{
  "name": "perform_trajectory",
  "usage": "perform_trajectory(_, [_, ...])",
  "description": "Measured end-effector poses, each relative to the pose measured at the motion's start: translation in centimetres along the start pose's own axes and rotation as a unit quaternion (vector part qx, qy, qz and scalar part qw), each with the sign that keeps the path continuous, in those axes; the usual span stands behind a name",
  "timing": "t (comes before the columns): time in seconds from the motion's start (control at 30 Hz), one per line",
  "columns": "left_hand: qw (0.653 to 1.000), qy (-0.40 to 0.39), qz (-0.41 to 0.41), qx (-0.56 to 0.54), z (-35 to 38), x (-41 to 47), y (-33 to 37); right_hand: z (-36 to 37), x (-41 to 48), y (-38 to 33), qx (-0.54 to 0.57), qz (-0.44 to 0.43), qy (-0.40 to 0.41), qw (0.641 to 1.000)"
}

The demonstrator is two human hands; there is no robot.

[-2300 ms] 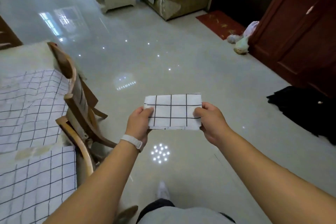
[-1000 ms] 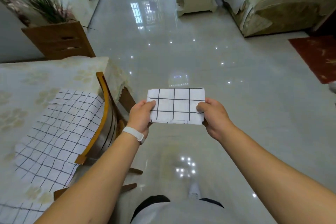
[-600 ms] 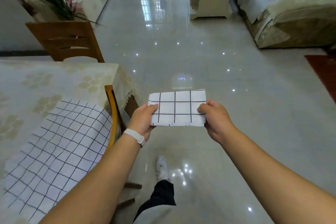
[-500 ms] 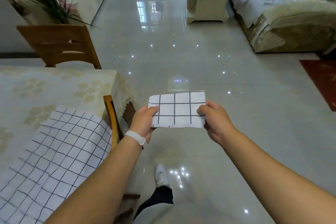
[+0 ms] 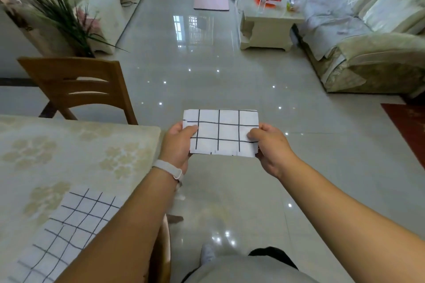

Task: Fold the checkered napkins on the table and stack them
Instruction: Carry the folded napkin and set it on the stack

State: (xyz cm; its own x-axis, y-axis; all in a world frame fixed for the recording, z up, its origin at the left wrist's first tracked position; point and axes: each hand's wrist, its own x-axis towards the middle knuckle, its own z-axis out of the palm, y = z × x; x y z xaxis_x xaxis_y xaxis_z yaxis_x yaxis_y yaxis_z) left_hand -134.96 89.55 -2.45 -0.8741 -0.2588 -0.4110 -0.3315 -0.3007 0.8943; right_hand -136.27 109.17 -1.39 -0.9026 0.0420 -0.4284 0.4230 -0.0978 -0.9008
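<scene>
A folded white napkin with black grid lines (image 5: 222,132) hangs flat in the air over the floor, just right of the table corner. My left hand (image 5: 178,145) pinches its left edge and my right hand (image 5: 270,147) pinches its right edge. An unfolded checkered napkin (image 5: 69,225) lies spread on the table (image 5: 69,151) at the lower left, partly hidden by my left forearm.
A wooden chair (image 5: 78,87) stands at the table's far side, and another chair's back (image 5: 163,253) pokes up by my left elbow. A coffee table (image 5: 264,20) and sofa (image 5: 368,37) stand at the far right. A potted plant (image 5: 64,20) is far left. The tiled floor is glossy.
My view has swung left towards the table, and the table corner now lies close to my left hand. Both hands keep the same hold on the folded napkin.
</scene>
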Motion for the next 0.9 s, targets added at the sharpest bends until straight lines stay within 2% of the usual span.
perform_trajectory(0.43, [0.991,0.124,-0.051,-0.011,-2.0,10.5,2.0,6.6,14.4,-1.2,-0.027,0.060,-0.101,0.993])
perform_trajectory(0.63, [0.976,0.190,-0.093,-0.057,0.4,16.9,3.9,7.8,22.8,-5.2,-0.050,0.076,-0.166,0.982])
perform_trajectory(0.9, [0.965,0.238,-0.081,-0.075,3.0,23.0,6.3,9.4,30.0,-10.2,-0.072,0.057,-0.191,0.977])
